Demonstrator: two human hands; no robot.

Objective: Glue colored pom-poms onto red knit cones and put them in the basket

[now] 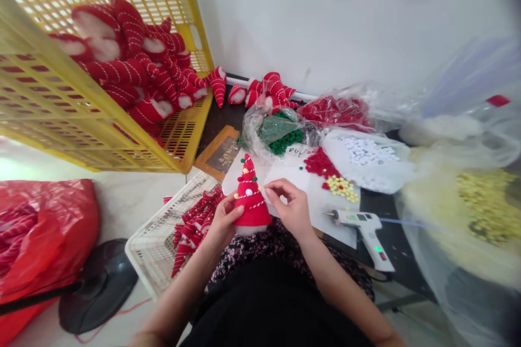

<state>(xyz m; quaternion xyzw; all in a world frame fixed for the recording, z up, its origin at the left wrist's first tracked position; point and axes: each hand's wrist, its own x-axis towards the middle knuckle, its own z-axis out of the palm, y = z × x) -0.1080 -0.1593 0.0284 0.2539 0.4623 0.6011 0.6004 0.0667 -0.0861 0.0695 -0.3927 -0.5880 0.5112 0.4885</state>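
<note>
My left hand (226, 218) is closed on the lower left side of a red stuffed felt cone (252, 218). White-and-red cord winds around the cone, and small green, yellow, red and white pieces dot its surface. The cone stands tip up over my lap, its base showing white stuffing. At its right side is my right hand (288, 203), thumb and forefinger pinched together close to a small yellow piece. Whatever lies between those fingertips is too small to make out. To the right, a white glue gun (368, 230) with a green light rests on the table.
Red cones fill a tipped yellow crate (179, 141). A white basket (140, 241) holds more decorated cones. Red pieces (319, 162) and yellow flower pieces (344, 186) lie on white paper. Behind are bags of green pompoms (285, 133), red pieces (336, 111) and white pieces (368, 149).
</note>
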